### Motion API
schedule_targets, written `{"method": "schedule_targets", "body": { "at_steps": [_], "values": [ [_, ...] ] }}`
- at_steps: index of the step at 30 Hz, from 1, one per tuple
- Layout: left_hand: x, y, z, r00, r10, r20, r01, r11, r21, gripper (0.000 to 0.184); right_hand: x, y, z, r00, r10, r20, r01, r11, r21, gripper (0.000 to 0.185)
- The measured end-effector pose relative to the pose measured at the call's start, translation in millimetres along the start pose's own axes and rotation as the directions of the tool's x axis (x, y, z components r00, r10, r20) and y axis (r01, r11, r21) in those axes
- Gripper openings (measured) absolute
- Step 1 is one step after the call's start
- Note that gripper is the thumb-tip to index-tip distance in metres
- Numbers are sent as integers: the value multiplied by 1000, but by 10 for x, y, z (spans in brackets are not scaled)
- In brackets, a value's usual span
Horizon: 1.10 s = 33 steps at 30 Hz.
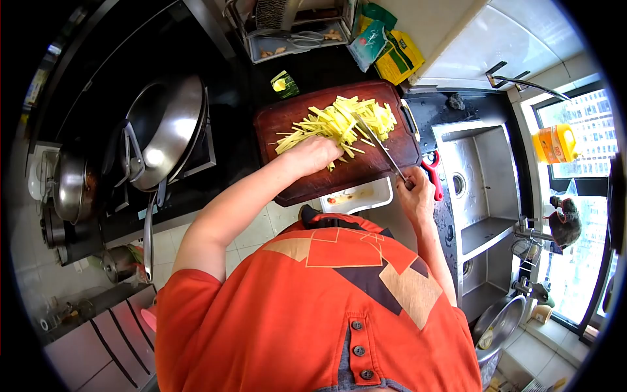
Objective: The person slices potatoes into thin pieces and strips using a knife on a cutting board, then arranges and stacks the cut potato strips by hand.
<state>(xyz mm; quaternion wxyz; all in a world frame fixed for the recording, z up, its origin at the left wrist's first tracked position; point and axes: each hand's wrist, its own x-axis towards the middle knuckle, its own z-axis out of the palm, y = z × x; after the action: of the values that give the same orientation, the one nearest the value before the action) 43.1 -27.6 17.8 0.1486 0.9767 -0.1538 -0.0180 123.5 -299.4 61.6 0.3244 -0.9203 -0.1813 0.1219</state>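
A pile of pale yellow-green vegetable strips (339, 121) lies on a dark red-brown cutting board (274, 124). My left hand (318, 155) is on the near left edge of the pile, its fingers curled down over some strips. My right hand (418, 193) grips a kitchen knife (386, 154) by its dark handle at the board's near right corner. The blade points away from me to the upper left, and its tip reaches into the pile. Beyond the board sits a green-skinned vegetable piece (285, 85) with yellow flesh.
At left a wok (176, 130) stands on the stove. A red-handled tool (432, 175) lies between the board and the steel sink (486, 234). Bags (398, 57) and a rack (297, 42) stand behind. A white container (359, 198) sits below the board's near edge.
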Motion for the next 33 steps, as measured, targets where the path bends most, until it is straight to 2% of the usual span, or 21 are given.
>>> {"method": "schedule_targets", "body": {
  "at_steps": [1,2,3,5,6,7,9,10,11,13,14,15,16,19,21,23,26,28,31,32,33],
  "values": [
    [17,32,-18,1000,-27,11,26,999,20,8,-9,2,-2,1000,-14,-9,14,1000,6,18],
    [37,40,-48,994,-39,99,33,998,57,9,-18,5,1,1000,-13,-9,13,1000,6,18],
    [29,34,-74,994,-41,97,36,998,58,9,-22,4,9,1000,-17,-14,17,1000,10,18],
    [-8,-11,-124,997,-66,32,67,997,-25,11,-24,-16,19,999,-27,-19,27,999,17,18],
    [-41,-47,-128,992,-82,-98,76,995,-66,9,-31,-22,16,1000,-22,-10,22,1000,20,18],
    [-103,-90,-136,992,-80,-97,74,995,-65,9,-41,-26,6,1000,-14,-3,14,1000,22,17],
    [-246,-160,-216,936,-234,-262,151,942,-300,9,-69,-86,-13,1000,-16,-4,16,1000,17,17],
    [-320,-151,-294,902,-389,-186,279,856,-436,12,-76,-111,-9,1000,-25,2,25,1000,12,17],
    [-405,-140,-341,854,-478,-208,319,795,-515,13,-71,-116,13,1000,-29,4,29,1000,12,17],
    [-611,-192,-371,777,-622,-98,399,607,-687,13,-50,-115,57,996,-52,78,47,997,65,17],
    [-728,-228,-349,711,-703,-20,427,454,-782,14,-44,-153,74,990,-84,111,75,994,80,17],
    [-851,-214,-356,659,-752,15,377,314,-871,13,-50,-204,101,983,-113,145,100,990,96,17],
    [-974,-185,-392,600,-798,54,361,211,-908,14,-60,-280,135,962,-212,174,189,972,143,16],
    [-1341,-163,-317,418,-892,169,319,-30,-947,16,-102,-609,264,861,-317,398,274,948,161,13],
    [-1504,-144,-192,335,-917,215,334,-97,-937,16,-104,-791,435,772,-351,530,320,935,154,13],
    [-1582,-104,-69,295,-922,249,287,-163,-944,16,-95,-859,672,707,-429,562,390,899,196,16],
    [-1481,-69,13,285,-911,299,293,-214,-932,18,-47,-856,953,716,-493,495,483,861,159,17],
    [-1307,-63,79,317,-888,332,277,-248,-928,19,40,-862,1020,776,-504,379,506,856,103,16],
    [-954,-43,186,317,-875,365,229,-303,-925,19,183,-790,980,859,-381,342,444,887,-127,14],
    [-879,-22,210,310,-883,353,277,-271,-922,20,209,-741,933,844,-452,289,491,868,-77,14],
    [-829,-13,223,306,-889,340,327,-238,-915,20,195,-763,870,842,-454,292,494,866,-78,14]
  ]
}}
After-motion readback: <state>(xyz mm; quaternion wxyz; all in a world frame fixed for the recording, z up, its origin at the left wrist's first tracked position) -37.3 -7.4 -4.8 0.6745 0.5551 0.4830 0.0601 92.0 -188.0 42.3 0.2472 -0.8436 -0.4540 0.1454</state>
